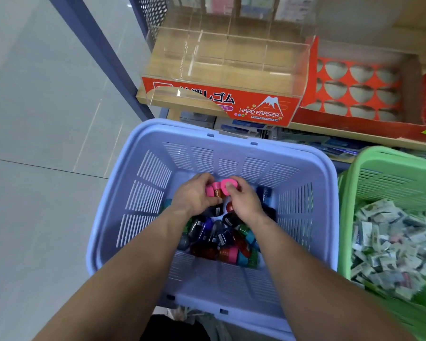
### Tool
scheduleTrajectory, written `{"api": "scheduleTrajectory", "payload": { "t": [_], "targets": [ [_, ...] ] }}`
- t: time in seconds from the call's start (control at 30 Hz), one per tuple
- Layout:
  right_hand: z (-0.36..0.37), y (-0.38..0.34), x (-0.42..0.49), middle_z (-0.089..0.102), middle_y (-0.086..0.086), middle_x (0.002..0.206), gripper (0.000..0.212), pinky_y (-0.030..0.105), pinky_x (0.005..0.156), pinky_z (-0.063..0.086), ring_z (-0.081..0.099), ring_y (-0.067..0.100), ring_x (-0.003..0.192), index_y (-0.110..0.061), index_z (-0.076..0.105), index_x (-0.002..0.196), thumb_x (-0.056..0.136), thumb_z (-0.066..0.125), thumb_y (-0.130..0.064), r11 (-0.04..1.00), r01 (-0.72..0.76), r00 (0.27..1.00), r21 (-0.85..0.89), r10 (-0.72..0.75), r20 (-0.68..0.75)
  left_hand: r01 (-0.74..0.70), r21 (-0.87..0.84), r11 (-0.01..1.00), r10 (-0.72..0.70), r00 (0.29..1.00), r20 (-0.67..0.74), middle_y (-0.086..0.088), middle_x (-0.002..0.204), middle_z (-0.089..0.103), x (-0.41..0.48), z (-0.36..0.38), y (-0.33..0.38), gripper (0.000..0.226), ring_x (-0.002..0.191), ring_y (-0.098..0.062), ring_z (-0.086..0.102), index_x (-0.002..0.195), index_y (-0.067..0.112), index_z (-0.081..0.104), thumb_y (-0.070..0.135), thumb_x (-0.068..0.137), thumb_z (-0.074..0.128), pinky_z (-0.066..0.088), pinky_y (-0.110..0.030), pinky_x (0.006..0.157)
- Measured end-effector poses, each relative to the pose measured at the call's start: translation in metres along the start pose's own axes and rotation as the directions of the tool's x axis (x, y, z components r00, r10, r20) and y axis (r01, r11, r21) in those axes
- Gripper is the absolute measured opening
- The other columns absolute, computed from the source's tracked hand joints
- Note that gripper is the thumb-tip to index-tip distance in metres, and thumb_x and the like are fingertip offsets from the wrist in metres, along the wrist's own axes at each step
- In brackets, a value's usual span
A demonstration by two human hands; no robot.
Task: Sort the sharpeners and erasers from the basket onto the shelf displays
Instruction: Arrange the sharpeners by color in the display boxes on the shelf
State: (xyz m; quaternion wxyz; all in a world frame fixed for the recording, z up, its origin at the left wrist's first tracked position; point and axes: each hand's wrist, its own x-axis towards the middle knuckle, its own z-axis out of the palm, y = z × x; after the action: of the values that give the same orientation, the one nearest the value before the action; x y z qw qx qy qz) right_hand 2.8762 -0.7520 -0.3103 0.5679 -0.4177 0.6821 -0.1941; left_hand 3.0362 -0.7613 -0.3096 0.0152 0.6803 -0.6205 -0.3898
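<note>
Both my hands are down inside the lilac basket point(231, 148), over a heap of coloured sharpeners point(221, 239). My left hand point(194, 195) grips a pink-capped sharpener point(213, 189). My right hand point(244, 200) pinches a second pink sharpener point(228, 187) right beside it, thumb on its round end. To the right stands a green basket point(384, 163) filled with wrapped erasers point(389, 244). On the shelf above sit a clear acrylic eraser display point(226, 57) with a red "HARD ERASER" front, its compartments bare, and a red display tray point(362, 80) with rows of round holes.
The wooden shelf edge point(342, 134) runs just above the baskets, with boxed goods point(244, 126) on the lower shelf behind them. A grey upright post point(101, 52) borders the shelf on the left. Grey tiled floor point(35, 143) lies to the left.
</note>
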Motion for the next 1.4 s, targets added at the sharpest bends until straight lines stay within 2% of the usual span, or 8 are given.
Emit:
{"api": "scheduleTrajectory", "payload": {
  "t": [0.13, 0.3, 0.47, 0.63, 0.9, 1.07, 1.27, 1.4],
  "targets": [
    [0.000, -0.010, -0.011, 0.073, 0.001, 0.093, 0.010, 0.049, 0.082, 0.060, 0.072, 0.026, 0.086, -0.031, 0.065, 0.094, 0.092, 0.060, -0.039, 0.988, -0.068, 0.992, 0.141, 0.083, -0.098, 0.034, 0.005, 0.999, -0.034, 0.999, 0.014, 0.008, 0.089, 0.070, -0.014, -0.020, 0.017, 0.050, 0.080, -0.018, 0.065, 0.100, 0.030, 0.052, 0.046, 0.067, 0.086, 0.053, -0.034, 0.075],
    [-0.007, -0.052, -0.045, 0.070, -0.004, 0.097, 0.021, 0.039, 0.071, 0.058, 0.070, 0.026, 0.088, -0.040, 0.061, 0.086, 0.102, 0.054, -0.028, 0.960, 0.004, 0.987, 0.280, 0.040, -0.153, -0.010, -0.058, 0.998, 0.012, 1.000, 0.027, 0.008, 0.111, 0.071, -0.040, -0.060, 0.046, 0.071, 0.094, -0.014, 0.066, 0.134, 0.038, 0.058, 0.039, 0.070, 0.088, 0.051, -0.027, 0.091],
    [-0.036, -0.089, -0.091, 0.071, 0.007, 0.103, 0.016, 0.032, 0.064, 0.056, 0.072, 0.027, 0.086, -0.030, 0.064, 0.107, 0.094, 0.066, -0.022, 0.935, 0.076, 0.997, 0.346, -0.078, -0.009, -0.069, -0.065, 0.995, 0.068, 0.997, -0.029, 0.004, 0.094, 0.075, -0.080, -0.109, 0.079, 0.039, 0.090, -0.020, 0.069, 0.103, 0.030, 0.074, 0.036, 0.069, 0.091, 0.055, -0.037, 0.089],
    [-0.100, -0.122, -0.158, 0.071, -0.001, 0.105, 0.032, 0.041, 0.081, 0.062, 0.073, 0.018, 0.086, -0.026, 0.062, 0.119, 0.091, 0.073, -0.014, 0.880, 0.252, 0.955, 0.403, -0.294, 0.044, -0.219, -0.182, 0.958, 0.195, 0.971, -0.141, 0.007, 0.085, 0.070, -0.141, -0.151, 0.135, 0.044, 0.075, -0.011, 0.062, 0.105, 0.024, 0.070, 0.025, 0.068, 0.093, 0.048, -0.016, 0.070],
    [-0.211, -0.154, -0.251, 0.075, 0.000, 0.107, 0.048, 0.019, 0.082, 0.051, 0.070, 0.009, 0.096, -0.021, 0.061, 0.109, 0.074, 0.084, 0.002, 0.787, 0.610, 0.790, 0.093, -0.613, 0.001, -0.493, -0.064, 0.868, 0.470, 0.856, -0.213, 0.016, 0.106, 0.069, -0.221, -0.178, 0.216, 0.057, 0.102, -0.006, 0.063, 0.109, 0.039, 0.066, 0.038, 0.061, 0.096, 0.050, -0.025, 0.090],
    [-0.245, -0.160, -0.271, 0.066, -0.009, 0.121, 0.062, 0.025, 0.086, 0.056, 0.066, 0.008, 0.105, -0.035, 0.059, 0.126, 0.077, 0.084, -0.006, 0.712, 0.693, 0.719, -0.113, -0.695, 0.030, -0.522, 0.054, 0.851, 0.521, 0.829, -0.202, 0.022, 0.110, 0.065, -0.233, -0.177, 0.254, 0.059, 0.102, 0.007, 0.057, 0.114, 0.039, 0.065, 0.039, 0.063, 0.094, 0.045, -0.018, 0.087],
    [-0.273, -0.163, -0.251, 0.064, -0.022, 0.112, 0.044, 0.015, 0.079, 0.049, 0.063, -0.006, 0.091, -0.035, 0.064, 0.128, 0.087, 0.078, -0.032, 0.677, 0.677, 0.719, -0.289, -0.692, 0.062, -0.544, 0.166, 0.822, 0.567, 0.807, -0.164, 0.020, 0.116, 0.063, -0.210, -0.178, 0.267, 0.062, 0.106, 0.001, 0.056, 0.120, 0.041, 0.064, 0.047, 0.064, 0.091, 0.045, -0.019, 0.089],
    [-0.284, -0.170, -0.198, 0.065, -0.020, 0.087, 0.019, 0.010, 0.064, 0.041, 0.058, -0.010, 0.065, -0.026, 0.069, 0.104, 0.087, 0.077, -0.022, 0.733, 0.614, 0.767, -0.294, -0.642, 0.003, -0.528, 0.240, 0.815, 0.570, 0.806, -0.162, 0.021, 0.118, 0.061, -0.172, -0.187, 0.260, 0.063, 0.107, -0.001, 0.054, 0.121, 0.039, 0.063, 0.050, 0.065, 0.090, 0.045, -0.023, 0.092]
  ]
}}
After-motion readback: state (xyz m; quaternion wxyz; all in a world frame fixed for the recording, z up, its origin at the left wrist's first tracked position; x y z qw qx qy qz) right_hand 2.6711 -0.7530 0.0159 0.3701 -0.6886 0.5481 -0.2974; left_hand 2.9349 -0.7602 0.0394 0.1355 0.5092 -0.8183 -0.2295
